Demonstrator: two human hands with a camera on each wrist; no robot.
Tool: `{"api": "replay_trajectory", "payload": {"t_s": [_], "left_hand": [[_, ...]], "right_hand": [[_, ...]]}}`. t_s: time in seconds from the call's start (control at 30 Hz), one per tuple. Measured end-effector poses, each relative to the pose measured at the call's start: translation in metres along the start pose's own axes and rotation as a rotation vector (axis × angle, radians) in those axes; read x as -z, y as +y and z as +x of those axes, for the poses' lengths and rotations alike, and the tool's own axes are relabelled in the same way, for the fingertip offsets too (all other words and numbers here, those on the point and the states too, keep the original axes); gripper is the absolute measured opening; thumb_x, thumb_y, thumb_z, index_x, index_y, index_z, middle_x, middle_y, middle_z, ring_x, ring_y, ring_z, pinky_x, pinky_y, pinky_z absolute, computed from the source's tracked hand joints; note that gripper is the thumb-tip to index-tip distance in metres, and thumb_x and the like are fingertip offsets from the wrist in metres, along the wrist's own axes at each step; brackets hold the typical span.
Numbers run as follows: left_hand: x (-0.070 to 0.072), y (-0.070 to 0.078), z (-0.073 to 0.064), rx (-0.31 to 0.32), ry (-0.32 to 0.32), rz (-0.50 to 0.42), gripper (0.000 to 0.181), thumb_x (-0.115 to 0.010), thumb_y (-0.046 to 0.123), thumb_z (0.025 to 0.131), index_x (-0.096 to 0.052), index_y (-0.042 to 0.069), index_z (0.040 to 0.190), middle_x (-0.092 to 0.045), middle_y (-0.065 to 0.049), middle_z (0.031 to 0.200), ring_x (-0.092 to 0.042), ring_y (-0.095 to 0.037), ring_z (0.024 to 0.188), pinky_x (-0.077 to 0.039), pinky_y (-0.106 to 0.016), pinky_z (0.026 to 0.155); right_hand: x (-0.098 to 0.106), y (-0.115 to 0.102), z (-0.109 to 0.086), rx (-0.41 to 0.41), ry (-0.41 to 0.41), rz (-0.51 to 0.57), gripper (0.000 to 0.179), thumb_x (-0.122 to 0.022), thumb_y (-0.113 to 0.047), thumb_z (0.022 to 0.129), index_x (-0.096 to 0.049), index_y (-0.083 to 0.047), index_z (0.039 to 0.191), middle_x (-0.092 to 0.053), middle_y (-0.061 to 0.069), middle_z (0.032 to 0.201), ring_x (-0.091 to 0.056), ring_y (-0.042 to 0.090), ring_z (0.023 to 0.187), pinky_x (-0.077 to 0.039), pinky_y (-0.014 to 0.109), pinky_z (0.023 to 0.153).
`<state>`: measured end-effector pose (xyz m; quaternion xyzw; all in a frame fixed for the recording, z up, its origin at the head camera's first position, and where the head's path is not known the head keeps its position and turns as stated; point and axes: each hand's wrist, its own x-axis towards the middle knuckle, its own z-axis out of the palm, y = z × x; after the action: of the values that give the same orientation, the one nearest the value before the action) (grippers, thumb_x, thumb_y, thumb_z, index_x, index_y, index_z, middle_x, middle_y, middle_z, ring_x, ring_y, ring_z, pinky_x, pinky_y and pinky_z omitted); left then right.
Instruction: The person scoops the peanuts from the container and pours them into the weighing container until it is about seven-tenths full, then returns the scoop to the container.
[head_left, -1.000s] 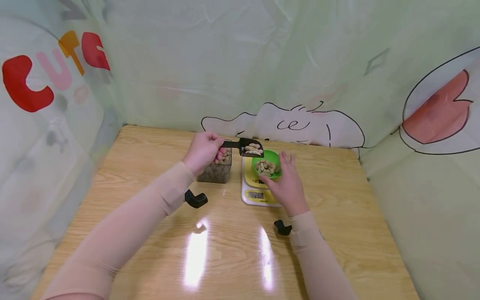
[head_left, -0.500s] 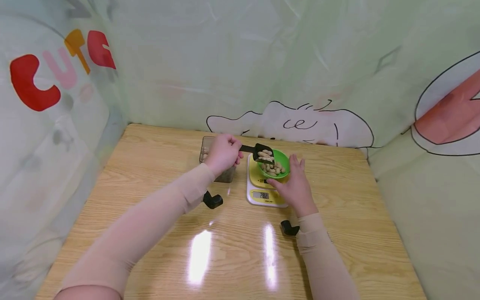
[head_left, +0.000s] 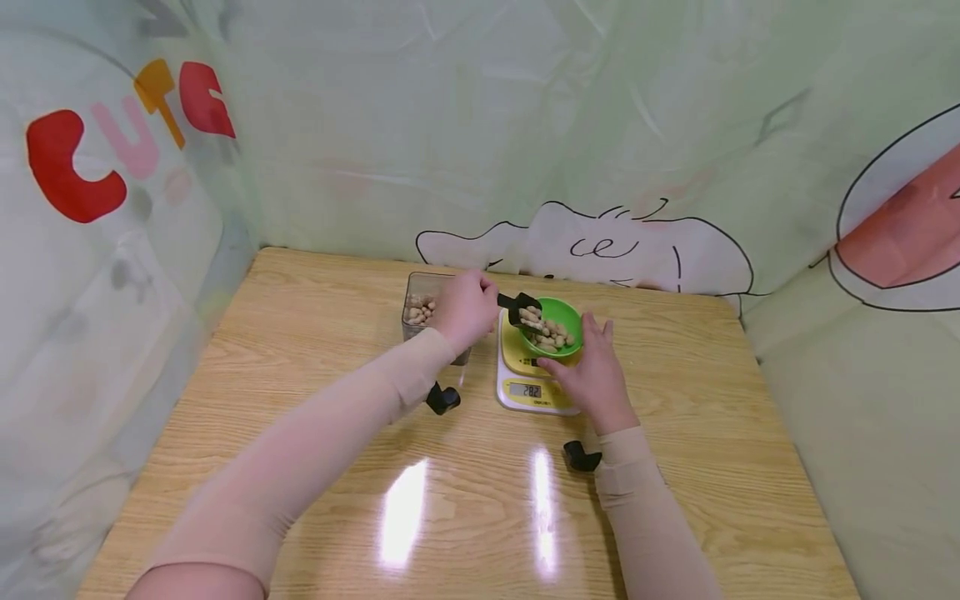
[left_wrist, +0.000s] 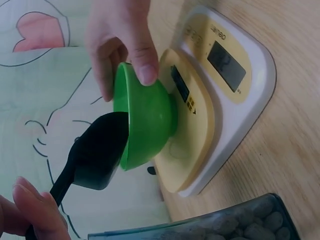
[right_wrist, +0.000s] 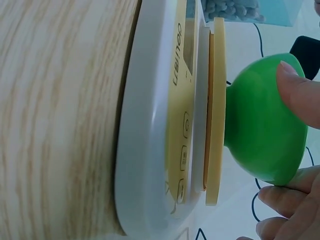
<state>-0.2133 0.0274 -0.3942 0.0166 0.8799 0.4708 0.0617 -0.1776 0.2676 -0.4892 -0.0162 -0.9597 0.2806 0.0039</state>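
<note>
In the head view my left hand (head_left: 467, 312) grips the handle of a black scoop (head_left: 521, 310). The scoop carries peanuts and tips down at the left rim of a green bowl (head_left: 567, 320). More peanuts (head_left: 553, 337) lie inside the bowl, which stands on a yellow and white kitchen scale (head_left: 516, 392). From the right, my right hand (head_left: 596, 379) holds the bowl, thumb at the near side and fingers around the right side. The left wrist view shows the scoop (left_wrist: 102, 150) with its lip at the bowl's rim (left_wrist: 127, 115); its load is hidden there.
Left of the scale, partly behind my left hand, stands a clear box (head_left: 411, 292) of peanuts. Black curved pieces (head_left: 444, 398) show beside both wrists. The wooden table (head_left: 315, 308) meets printed curtain walls at its back and sides.
My left hand has moved right, away from the box, bringing the loaded scoop to the bowl and tilting it downward. My right hand stays at the bowl. The view has shifted slightly.
</note>
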Motion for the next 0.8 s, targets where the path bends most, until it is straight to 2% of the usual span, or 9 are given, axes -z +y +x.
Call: {"api": "replay_trajectory", "payload": {"t_s": [0.2, 0.3, 0.37, 0.47, 0.57, 0.63, 0.7, 0.8], "left_hand": [[-0.010, 0.005, 0.000, -0.127, 0.018, 0.182, 0.021, -0.049, 0.025, 0.116, -0.064, 0.010, 0.112, -0.069, -0.004, 0.086, -0.060, -0.015, 0.065, -0.048, -0.026, 0.057], [-0.012, 0.007, -0.002, -0.244, 0.017, 0.285, 0.020, -0.050, 0.024, 0.116, -0.064, 0.010, 0.113, -0.072, -0.004, 0.087, -0.064, -0.014, 0.066, -0.050, -0.024, 0.057], [-0.011, 0.007, -0.005, -0.355, -0.006, 0.369, 0.020, -0.049, 0.023, 0.116, -0.063, 0.010, 0.113, -0.071, -0.004, 0.084, -0.064, -0.014, 0.064, -0.050, -0.024, 0.055], [-0.010, 0.007, -0.009, -0.598, -0.026, 0.543, 0.020, -0.049, 0.021, 0.116, -0.062, 0.007, 0.114, -0.069, -0.002, 0.081, -0.063, -0.014, 0.060, -0.052, -0.023, 0.054], [-0.010, 0.005, -0.014, -0.829, -0.026, 0.684, 0.009, -0.053, 0.009, 0.112, -0.062, 0.007, 0.113, -0.067, -0.001, 0.082, -0.062, -0.012, 0.062, -0.055, -0.021, 0.057], [-0.009, 0.004, -0.017, -0.961, -0.003, 0.740, 0.011, -0.055, 0.002, 0.108, -0.063, 0.006, 0.115, -0.070, -0.001, 0.086, -0.063, -0.011, 0.065, -0.057, -0.021, 0.060], [-0.006, 0.004, -0.020, -1.063, 0.023, 0.774, 0.016, -0.056, -0.002, 0.106, -0.063, 0.006, 0.117, -0.071, -0.001, 0.089, -0.062, -0.010, 0.065, -0.056, -0.021, 0.060], [-0.001, 0.004, -0.024, -1.192, 0.079, 0.790, 0.010, -0.056, 0.003, 0.109, -0.064, 0.006, 0.115, -0.071, -0.001, 0.087, -0.059, -0.008, 0.062, -0.054, -0.021, 0.058]], "right_hand": [[0.001, 0.003, 0.000, 0.031, 0.016, -0.001, 0.115, -0.086, -0.046, 0.092, -0.015, -0.001, 0.171, -0.016, 0.021, 0.179, -0.002, 0.050, 0.167, -0.023, 0.075, 0.126], [0.001, 0.004, 0.000, 0.048, 0.028, 0.002, 0.114, -0.086, -0.044, 0.092, -0.017, -0.001, 0.171, -0.019, 0.023, 0.178, -0.004, 0.051, 0.166, -0.023, 0.075, 0.126], [0.000, 0.005, 0.001, 0.058, 0.033, 0.004, 0.113, -0.087, -0.043, 0.091, -0.019, 0.000, 0.171, -0.021, 0.024, 0.177, -0.005, 0.052, 0.166, -0.024, 0.076, 0.125], [0.000, 0.005, 0.001, 0.060, 0.032, 0.009, 0.113, -0.086, -0.044, 0.091, -0.018, -0.001, 0.171, -0.021, 0.024, 0.178, -0.004, 0.052, 0.166, -0.023, 0.077, 0.125], [0.000, 0.006, 0.002, 0.063, 0.030, 0.019, 0.112, -0.086, -0.044, 0.092, -0.018, -0.003, 0.171, -0.020, 0.023, 0.178, -0.001, 0.050, 0.166, -0.023, 0.077, 0.125], [0.001, 0.006, 0.001, 0.068, 0.031, 0.025, 0.112, -0.085, -0.044, 0.093, -0.018, -0.004, 0.172, -0.020, 0.022, 0.178, 0.000, 0.049, 0.167, -0.023, 0.078, 0.124], [0.000, 0.007, 0.001, 0.074, 0.031, 0.029, 0.111, -0.085, -0.044, 0.093, -0.018, -0.004, 0.172, -0.021, 0.023, 0.178, 0.001, 0.049, 0.167, -0.023, 0.078, 0.124], [-0.001, 0.007, 0.001, 0.072, 0.026, 0.034, 0.110, -0.085, -0.045, 0.093, -0.019, -0.004, 0.172, -0.021, 0.022, 0.178, 0.002, 0.049, 0.167, -0.023, 0.078, 0.124]]}}
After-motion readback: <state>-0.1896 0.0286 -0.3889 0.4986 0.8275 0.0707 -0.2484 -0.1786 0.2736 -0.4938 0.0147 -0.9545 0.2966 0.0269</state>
